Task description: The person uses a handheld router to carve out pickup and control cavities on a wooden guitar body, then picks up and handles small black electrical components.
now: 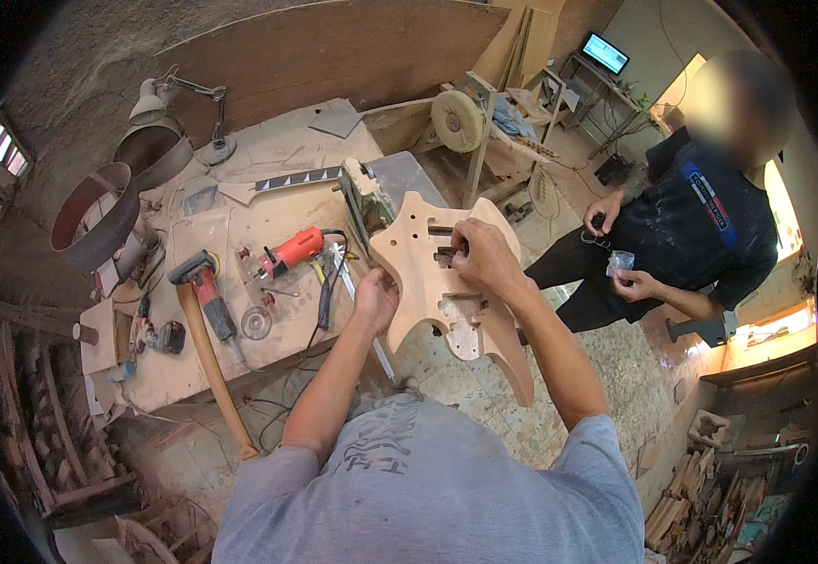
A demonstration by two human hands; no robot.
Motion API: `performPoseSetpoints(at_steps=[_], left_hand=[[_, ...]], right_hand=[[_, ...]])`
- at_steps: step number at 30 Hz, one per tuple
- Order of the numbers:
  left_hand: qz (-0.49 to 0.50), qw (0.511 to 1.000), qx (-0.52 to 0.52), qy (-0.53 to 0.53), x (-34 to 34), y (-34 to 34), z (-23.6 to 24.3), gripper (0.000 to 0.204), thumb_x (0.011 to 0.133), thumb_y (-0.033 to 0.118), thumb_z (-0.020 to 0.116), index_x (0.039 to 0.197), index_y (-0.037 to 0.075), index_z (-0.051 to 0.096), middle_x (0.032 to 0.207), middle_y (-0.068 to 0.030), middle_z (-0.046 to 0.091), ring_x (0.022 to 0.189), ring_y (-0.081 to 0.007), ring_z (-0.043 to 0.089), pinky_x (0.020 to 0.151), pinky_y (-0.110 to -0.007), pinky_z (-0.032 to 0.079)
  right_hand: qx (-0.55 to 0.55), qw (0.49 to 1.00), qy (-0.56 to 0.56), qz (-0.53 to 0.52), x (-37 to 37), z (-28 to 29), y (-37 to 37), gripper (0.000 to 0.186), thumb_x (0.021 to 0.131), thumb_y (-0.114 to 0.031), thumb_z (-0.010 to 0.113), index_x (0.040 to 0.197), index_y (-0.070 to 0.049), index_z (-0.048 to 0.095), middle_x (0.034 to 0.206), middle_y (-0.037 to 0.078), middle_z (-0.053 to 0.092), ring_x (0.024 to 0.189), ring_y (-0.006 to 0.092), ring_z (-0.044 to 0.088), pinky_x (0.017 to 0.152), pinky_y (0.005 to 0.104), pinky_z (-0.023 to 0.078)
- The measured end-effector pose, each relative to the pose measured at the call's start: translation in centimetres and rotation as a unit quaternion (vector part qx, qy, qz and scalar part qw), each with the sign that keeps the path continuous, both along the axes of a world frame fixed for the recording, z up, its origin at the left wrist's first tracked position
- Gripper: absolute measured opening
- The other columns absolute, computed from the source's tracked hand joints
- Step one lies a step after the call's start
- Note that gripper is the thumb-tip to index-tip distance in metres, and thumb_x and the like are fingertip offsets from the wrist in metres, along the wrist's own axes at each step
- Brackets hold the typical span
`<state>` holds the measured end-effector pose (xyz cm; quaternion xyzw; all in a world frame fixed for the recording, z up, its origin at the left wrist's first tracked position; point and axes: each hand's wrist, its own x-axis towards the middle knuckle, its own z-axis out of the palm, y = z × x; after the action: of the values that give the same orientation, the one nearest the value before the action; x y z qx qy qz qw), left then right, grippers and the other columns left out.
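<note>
A bare wooden electric guitar body (413, 246) with cut-out cavities and drilled holes is tilted up in front of me, beyond the bench's right end. My left hand (378, 299) grips its left edge, the palm turned up and the thumb by the rim. Over the upper middle cavities, my right hand (486, 256) has its fingers pinched together, touching the wood. Beside the fingertips a small dark part (444, 256) shows in a cavity. What the right fingers pinch, if anything, is hidden.
The workbench (277, 202) at left carries a guitar neck (291, 180), a red power tool (294, 250), an angle grinder (210, 296), a caliper (345, 273) and a desk lamp (148, 103). At right stands a person (700, 216) holding a small clear packet (621, 261). A buffing wheel (459, 121) stands behind.
</note>
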<state>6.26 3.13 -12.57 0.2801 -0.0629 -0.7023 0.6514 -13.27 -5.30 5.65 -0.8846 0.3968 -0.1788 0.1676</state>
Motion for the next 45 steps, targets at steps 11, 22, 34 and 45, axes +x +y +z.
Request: performPoseSetpoints(at_steps=[11,22,34,45], left_hand=[[0.011,0.994,-0.056,-0.098,-0.4,-2.8,-0.3,0.035,0.102,0.001,0.068,0.136,0.001,0.062,0.126,-0.0118,0.074,0.106,-0.0233,0.077,0.089,-0.04,0.067],[0.084,0.961,-0.065,-0.257,-0.6,-3.8,-1.4,0.027,0.102,0.005,0.068,0.128,-0.002,0.069,0.115,-0.0102,0.077,0.093,-0.0189,0.076,0.078,-0.034,0.063],[0.142,0.986,-0.011,-0.089,0.7,-1.6,-3.2,0.016,0.109,0.016,0.062,0.121,0.008,0.056,0.112,-0.0097,0.072,0.096,-0.0203,0.073,0.082,-0.039,0.063],[0.189,0.973,0.027,-0.131,3.2,-2.2,0.0,0.011,0.111,0.015,0.057,0.115,0.006,0.051,0.111,-0.0122,0.067,0.098,-0.0234,0.071,0.088,-0.042,0.063]], right_hand=[[0.009,0.998,-0.031,-0.048,0.8,-0.4,0.0,0.01,0.083,-0.001,0.065,0.091,0.002,0.07,0.086,0.025,0.073,0.087,0.0452,0.07,0.084,0.0499,0.055],[0.15,0.984,-0.058,-0.07,2.1,-0.3,-2.1,0.014,0.084,-0.01,0.074,0.094,0.0,0.071,0.089,0.021,0.075,0.089,0.035,0.075,0.082,0.0448,0.056],[0.154,0.988,0.013,-0.023,0.7,0.9,-1.4,0.042,0.083,-0.029,0.084,0.108,0.001,0.068,0.106,0.02,0.071,0.102,0.0342,0.07,0.09,0.0441,0.054],[0.242,0.965,-0.081,-0.059,-2.5,0.9,0.4,0.062,0.069,-0.019,0.094,0.121,-0.003,0.065,0.115,0.011,0.067,0.108,0.0222,0.064,0.095,0.0351,0.051]])
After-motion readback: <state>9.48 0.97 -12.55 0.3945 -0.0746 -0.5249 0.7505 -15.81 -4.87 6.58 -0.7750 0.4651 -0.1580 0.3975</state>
